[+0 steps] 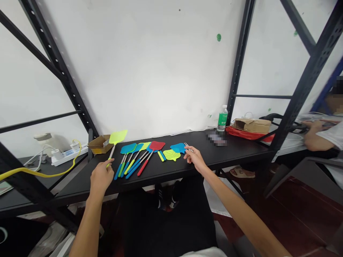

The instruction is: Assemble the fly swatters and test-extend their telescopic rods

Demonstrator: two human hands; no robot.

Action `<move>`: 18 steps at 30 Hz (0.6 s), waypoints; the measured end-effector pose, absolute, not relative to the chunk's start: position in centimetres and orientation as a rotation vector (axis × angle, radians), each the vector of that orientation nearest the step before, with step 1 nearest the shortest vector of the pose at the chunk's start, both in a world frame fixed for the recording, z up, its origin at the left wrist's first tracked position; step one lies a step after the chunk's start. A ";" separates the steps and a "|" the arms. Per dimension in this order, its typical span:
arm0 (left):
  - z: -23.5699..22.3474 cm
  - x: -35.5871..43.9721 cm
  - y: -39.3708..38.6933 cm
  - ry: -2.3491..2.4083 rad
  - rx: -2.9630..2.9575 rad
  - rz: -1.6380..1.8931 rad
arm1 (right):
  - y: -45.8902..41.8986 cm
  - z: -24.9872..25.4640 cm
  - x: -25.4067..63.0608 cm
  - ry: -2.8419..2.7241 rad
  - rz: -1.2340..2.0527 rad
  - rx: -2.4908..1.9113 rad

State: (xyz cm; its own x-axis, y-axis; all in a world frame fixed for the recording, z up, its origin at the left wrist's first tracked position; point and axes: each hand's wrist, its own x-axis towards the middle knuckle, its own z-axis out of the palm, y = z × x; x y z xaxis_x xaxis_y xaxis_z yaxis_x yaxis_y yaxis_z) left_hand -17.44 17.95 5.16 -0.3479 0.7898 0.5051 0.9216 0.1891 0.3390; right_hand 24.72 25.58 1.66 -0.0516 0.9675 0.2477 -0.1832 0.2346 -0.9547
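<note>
From here, the left hand (102, 175) curls round the yellow swatter (117, 137), its long shaft (112, 151) pointing toward the wall (155, 71). The right hand (195, 157) bunches its fingers at metal rods (187, 145) (held or merely touched, I can't tell), the loose blue head (177, 147) just left of them.

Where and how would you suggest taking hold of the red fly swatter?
Probably by the handle of the red fly swatter, from above and the near side: it is slim and points toward the table's front edge, while the broad head lies farther back.
</note>
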 end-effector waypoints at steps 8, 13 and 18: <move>3.2 -17.4 18.1 -2.432 -1.664 -0.616 | 25.4 1.7 24.7 -1.278 1.142 -0.869; 3.3 -17.2 18.1 -2.416 -1.687 -0.627 | 25.4 1.8 24.7 -1.292 1.145 -0.874; 3.6 -17.4 18.0 -2.413 -1.662 -0.733 | 25.0 2.6 24.9 -1.300 1.209 -0.903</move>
State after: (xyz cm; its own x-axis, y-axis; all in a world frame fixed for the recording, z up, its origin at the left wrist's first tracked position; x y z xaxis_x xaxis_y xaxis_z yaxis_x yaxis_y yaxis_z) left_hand -17.37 18.00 3.64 -0.3893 0.8469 0.3623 0.9054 0.2794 0.3197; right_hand 24.95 25.04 2.62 -0.1192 0.9709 0.2079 -0.1376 0.1913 -0.9718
